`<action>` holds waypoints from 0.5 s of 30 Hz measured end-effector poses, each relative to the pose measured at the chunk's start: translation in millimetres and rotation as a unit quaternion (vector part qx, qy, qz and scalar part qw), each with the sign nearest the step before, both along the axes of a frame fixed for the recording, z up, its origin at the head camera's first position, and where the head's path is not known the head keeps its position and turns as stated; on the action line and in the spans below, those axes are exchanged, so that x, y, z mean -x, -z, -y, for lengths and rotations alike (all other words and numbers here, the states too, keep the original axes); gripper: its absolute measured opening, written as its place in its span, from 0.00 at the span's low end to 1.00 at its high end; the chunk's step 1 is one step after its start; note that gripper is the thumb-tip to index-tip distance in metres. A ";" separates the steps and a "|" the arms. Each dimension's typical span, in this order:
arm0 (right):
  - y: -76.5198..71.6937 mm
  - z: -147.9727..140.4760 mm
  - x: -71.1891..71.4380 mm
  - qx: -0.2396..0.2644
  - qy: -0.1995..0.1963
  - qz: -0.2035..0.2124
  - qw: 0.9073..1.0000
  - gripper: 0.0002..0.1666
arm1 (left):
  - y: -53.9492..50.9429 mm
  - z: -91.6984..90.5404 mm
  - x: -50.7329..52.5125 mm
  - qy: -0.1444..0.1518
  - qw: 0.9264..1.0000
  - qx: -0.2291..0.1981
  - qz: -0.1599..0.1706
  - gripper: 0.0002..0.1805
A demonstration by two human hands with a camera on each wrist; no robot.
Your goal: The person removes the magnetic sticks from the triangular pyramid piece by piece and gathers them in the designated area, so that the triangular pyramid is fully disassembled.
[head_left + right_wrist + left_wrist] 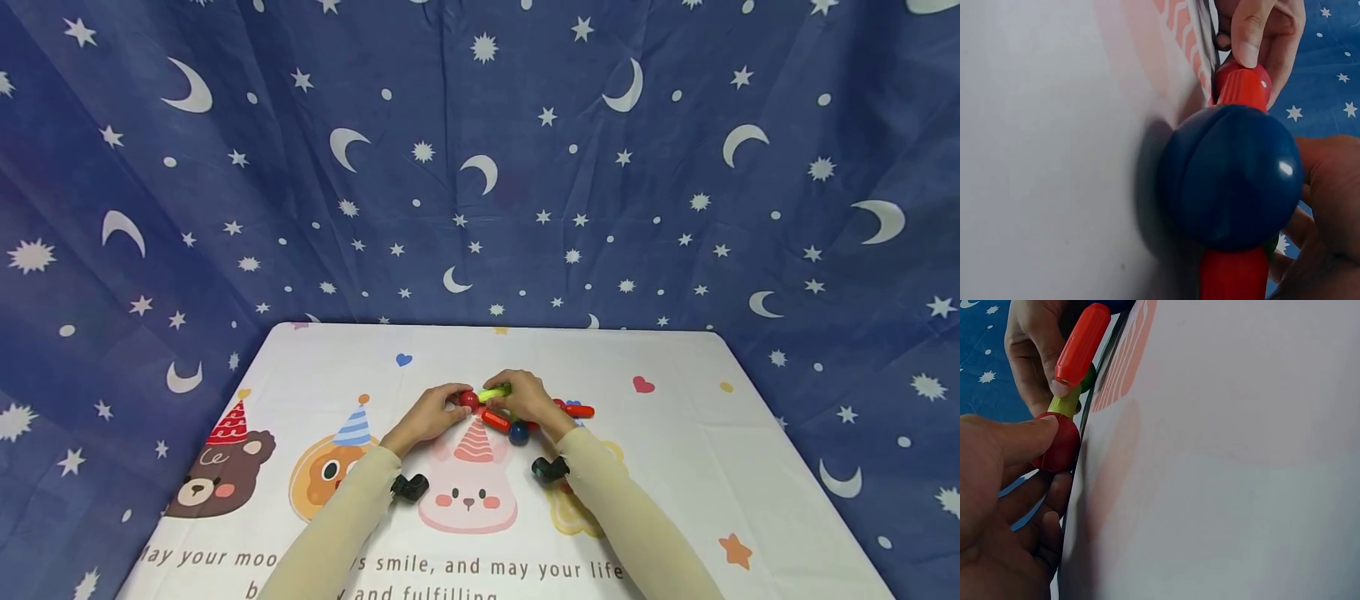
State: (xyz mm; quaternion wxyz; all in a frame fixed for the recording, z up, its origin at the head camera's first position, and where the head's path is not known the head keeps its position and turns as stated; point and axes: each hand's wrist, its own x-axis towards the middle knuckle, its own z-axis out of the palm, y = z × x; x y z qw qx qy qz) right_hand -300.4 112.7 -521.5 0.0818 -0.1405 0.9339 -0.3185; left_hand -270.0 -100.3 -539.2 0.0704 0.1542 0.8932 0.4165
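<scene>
My left hand (pixel 433 414) pinches a red ball (pixel 468 400) between thumb and fingers; the left wrist view shows the thumb lying on the ball (pixel 1060 445). A yellow-green rod (pixel 491 393) meets the ball, and my right hand (pixel 527 397) grips it near its other end, beside a green ball (pixel 1089 379). Nearer me, a red rod (pixel 496 421) reaches to a blue ball (pixel 519 432). In the right wrist view the blue ball (pixel 1232 178) sits between two red rods and hides part of what my right fingers touch.
Another red rod (pixel 580 411) lies right of my right hand. The white tablecloth (pixel 675 450) carries printed animals, hearts and lettering. A blue curtain (pixel 510 250) with moons and stars hangs behind the table. A dark wrist camera sits at each sleeve.
</scene>
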 end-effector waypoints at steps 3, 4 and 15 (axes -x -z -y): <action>1.1 1.4 -0.5 -0.007 0.004 0.000 1.000 0.15 | -0.7 -0.3 -1.5 -0.002 1.000 0.002 0.000 0.22; 1.0 1.7 -0.8 -0.007 0.004 -0.001 1.000 0.14 | -0.8 -0.5 -1.8 -0.004 1.000 0.002 0.001 0.22; 0.5 2.3 -1.4 -0.012 0.005 -0.017 1.000 0.13 | 0.1 -0.8 -1.7 -0.007 1.000 -0.002 -0.005 0.17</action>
